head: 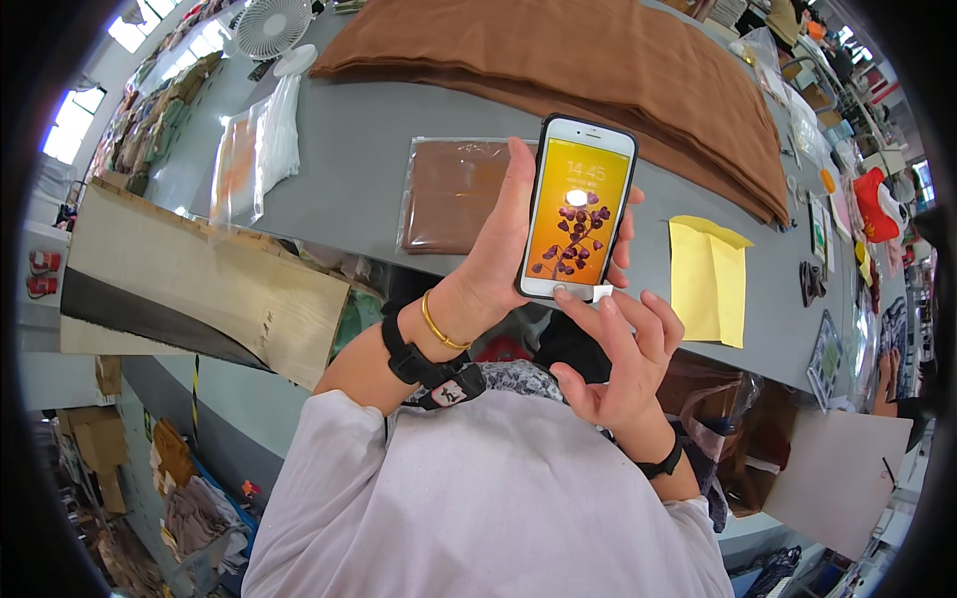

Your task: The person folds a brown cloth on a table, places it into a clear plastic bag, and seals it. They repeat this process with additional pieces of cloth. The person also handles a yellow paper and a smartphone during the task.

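A white smartphone [579, 213] in a dark case is held upright by my left hand [497, 243], thumb along one side and fingertips around the other. Its lit screen shows a plant on a yellow-orange background. My right hand [624, 344] has its index fingertip at the home button, with the other fingers spread apart and nothing held. Behind the phone, a folded brown cloth in a clear plastic bag [452, 194] lies on the grey table [351, 157]; the phone and left hand hide part of it. Right of the phone lies a creased yellow paper [709, 288].
A large folded brown fabric [553, 56] spans the table's far side. A white fan [273, 30] and a stack of clear plastic bags [262, 153] are at the left. A wooden board [202, 276] stands by the near left edge, and an open cardboard box [830, 471] is below right.
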The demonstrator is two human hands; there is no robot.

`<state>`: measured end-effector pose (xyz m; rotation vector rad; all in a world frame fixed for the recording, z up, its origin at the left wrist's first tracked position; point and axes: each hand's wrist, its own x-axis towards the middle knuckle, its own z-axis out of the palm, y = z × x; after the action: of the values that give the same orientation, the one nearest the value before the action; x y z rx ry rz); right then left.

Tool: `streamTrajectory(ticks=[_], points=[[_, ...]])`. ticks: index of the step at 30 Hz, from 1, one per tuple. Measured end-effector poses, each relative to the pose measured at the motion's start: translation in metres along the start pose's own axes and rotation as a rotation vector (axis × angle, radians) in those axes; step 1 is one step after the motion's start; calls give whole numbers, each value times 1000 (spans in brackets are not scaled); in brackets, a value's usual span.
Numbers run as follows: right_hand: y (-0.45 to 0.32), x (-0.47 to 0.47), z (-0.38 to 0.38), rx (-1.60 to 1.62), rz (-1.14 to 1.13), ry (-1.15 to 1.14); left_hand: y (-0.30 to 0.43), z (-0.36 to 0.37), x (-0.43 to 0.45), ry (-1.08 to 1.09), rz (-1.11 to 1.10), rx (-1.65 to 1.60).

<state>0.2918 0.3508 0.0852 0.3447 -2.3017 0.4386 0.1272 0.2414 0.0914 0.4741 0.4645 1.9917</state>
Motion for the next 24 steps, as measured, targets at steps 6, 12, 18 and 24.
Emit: streamTrajectory(ticks=[6,12,18,24], points=[[5,3,-13,68,28,-64,2,-1,0,-11,-4,-36],[15,6,-20,15,85,9,0,-1,0,30,19,81],[20,8,-15,29,86,52,-5,0,1,55,55,16],[23,10,-12,42,84,73,-6,6,1,69,40,71]])
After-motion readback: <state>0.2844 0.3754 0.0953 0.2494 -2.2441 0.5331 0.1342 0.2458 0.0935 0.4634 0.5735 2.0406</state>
